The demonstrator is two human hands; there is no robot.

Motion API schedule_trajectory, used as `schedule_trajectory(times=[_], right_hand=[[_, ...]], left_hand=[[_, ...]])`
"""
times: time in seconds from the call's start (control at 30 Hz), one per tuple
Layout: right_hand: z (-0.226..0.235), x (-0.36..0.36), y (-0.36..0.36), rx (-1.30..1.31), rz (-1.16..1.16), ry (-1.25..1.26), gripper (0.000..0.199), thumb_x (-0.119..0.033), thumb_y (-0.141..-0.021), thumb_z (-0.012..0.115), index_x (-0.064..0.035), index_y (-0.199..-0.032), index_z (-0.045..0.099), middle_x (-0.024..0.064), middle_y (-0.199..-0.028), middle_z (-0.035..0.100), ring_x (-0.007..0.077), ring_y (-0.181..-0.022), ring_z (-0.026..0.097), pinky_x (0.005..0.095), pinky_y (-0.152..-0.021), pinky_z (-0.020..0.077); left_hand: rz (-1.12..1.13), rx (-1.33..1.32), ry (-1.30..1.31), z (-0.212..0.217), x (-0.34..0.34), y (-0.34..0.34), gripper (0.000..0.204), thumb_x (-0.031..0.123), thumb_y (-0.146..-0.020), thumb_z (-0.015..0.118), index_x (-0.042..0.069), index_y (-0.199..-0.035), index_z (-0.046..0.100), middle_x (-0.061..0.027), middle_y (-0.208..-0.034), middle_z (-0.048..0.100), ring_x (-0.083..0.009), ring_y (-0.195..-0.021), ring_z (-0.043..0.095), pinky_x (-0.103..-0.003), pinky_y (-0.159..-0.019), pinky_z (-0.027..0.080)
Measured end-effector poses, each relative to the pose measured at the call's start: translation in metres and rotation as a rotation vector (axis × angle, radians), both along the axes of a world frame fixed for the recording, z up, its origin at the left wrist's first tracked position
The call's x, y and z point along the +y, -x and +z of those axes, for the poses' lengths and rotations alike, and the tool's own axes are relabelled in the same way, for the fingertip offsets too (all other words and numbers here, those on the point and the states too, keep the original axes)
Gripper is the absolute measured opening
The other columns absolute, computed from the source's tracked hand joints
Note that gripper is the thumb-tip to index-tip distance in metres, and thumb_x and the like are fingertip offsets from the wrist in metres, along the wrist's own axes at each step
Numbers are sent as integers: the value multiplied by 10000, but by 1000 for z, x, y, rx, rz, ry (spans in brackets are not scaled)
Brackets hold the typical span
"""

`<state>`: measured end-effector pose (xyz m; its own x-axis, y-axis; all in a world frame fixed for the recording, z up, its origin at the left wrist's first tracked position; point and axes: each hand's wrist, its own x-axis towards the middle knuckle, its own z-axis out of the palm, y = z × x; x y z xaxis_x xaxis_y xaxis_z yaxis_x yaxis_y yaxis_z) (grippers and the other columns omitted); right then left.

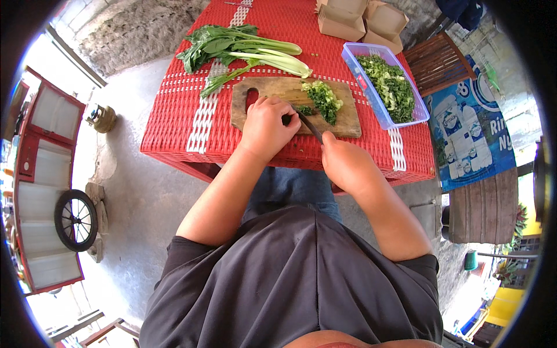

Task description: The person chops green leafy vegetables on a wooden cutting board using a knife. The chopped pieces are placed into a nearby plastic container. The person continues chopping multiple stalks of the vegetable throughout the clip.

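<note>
A knife [311, 127] with a dark blade is gripped in my right hand [348, 165], near the front edge of a wooden cutting board [278, 87]. My left hand [268, 126] is closed over the left part of the board, its fingers curled close to the blade. What it holds is mostly hidden; only something dark shows between thumb and finger. Beside its fingertips lie a few dark green cut bits [304, 109]. A heap of chopped greens [325, 101] sits on the board's right side. Whole leafy greens [243, 49] with pale stalks lie behind the board.
A clear plastic container [380, 110] of chopped greens [391, 87] stands right of the board on the red woven table [168, 127]. Open cardboard boxes [342, 23] are at the back right. A wooden chair [441, 64] is at the right; a wheel [76, 220] stands far left.
</note>
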<state>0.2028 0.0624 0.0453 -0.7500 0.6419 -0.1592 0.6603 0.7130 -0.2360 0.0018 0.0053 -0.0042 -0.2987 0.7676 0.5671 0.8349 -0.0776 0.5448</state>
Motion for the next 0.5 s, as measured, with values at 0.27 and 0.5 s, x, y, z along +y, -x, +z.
schedule_trajectory(times=[0.27,0.5], right_hand=[[15,-10,-21,31,7,-24,199,-208,-1039,475,-15,-1053,521,234,-767,676,464,-755,675,586,-684,514],[13,-13,-16,19,39,-41,203,-209,-1041,467,-14,-1058,521,235,-764,678,458,-748,680,584,-676,519]], left_hand=[[-11,-53,10,-3,-2,4,102,77,-779,757,40,-866,718,-122,-856,714,-337,-893,669,-429,-875,520],[-5,-39,-29,-4,-1,5,82,65,-772,753,35,-836,711,-123,-859,715,-344,-903,667,-430,-874,517]])
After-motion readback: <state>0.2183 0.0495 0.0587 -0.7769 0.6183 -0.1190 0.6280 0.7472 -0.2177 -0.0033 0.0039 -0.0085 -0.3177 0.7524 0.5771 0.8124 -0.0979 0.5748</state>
